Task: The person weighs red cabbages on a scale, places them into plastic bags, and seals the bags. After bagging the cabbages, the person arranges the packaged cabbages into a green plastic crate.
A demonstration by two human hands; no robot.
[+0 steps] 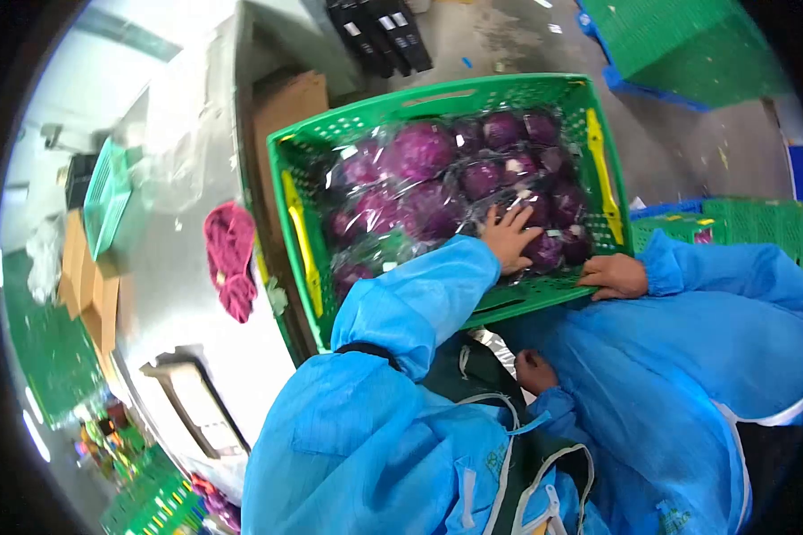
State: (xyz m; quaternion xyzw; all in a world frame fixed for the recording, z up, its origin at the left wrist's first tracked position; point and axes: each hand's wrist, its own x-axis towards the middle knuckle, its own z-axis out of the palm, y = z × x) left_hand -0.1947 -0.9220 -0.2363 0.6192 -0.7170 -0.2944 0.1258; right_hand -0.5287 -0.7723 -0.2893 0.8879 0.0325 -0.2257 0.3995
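My left hand [509, 237] lies with spread fingers on the purple cabbages [482, 178] packed in a green crate [473, 94]. Clear plastic film covers the cabbages, and several show pale stem ends. My blue sleeve [419, 294] crosses the crate's near rim. Below that rim, close to the dark green apron [473, 379], my right hand [533, 371] is curled with its fingers partly hidden; I cannot tell what it holds. A co-worker's hand [617, 276] rests on the crate's near right corner. Yellow handles [605, 178] line the crate's two short sides.
A metal table [187, 267] stands left, bearing a pink cloth [229, 259]. Beside me on the right is a co-worker in a blue gown [651, 357]. Green crates [696, 45] stand at the upper right, with more at the right edge. Black objects [379, 36] lie on the floor behind.
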